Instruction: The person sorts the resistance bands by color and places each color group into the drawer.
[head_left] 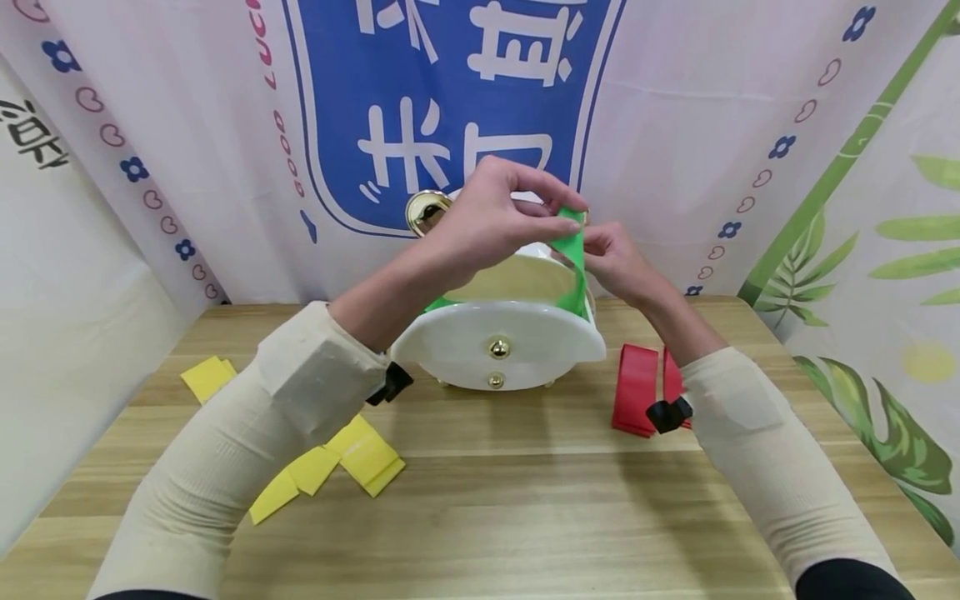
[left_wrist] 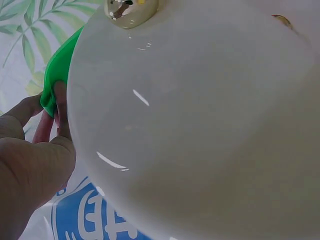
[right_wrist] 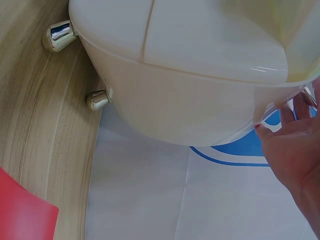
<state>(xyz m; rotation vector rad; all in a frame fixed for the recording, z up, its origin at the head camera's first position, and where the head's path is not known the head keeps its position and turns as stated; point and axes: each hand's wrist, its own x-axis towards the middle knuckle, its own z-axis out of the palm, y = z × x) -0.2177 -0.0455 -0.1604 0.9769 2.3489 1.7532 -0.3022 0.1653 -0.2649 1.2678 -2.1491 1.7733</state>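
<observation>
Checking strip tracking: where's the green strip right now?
In the head view the green strip is pinched between both hands, left hand and right hand, at the top right of the white container, mid-table.

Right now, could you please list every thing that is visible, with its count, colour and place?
green strip: one, green, draped over the white container, pinched at its top
white container: one, white with gold knobs, middle of the table
yellow pieces: several, yellow, on the table at left
red strips: two, red, on the table at right
table: one, light wood
backdrop: white cloth with blue sign and green leaves, behind the table
left hand: one, pinches the green strip
right hand: one, holds the green strip
</observation>
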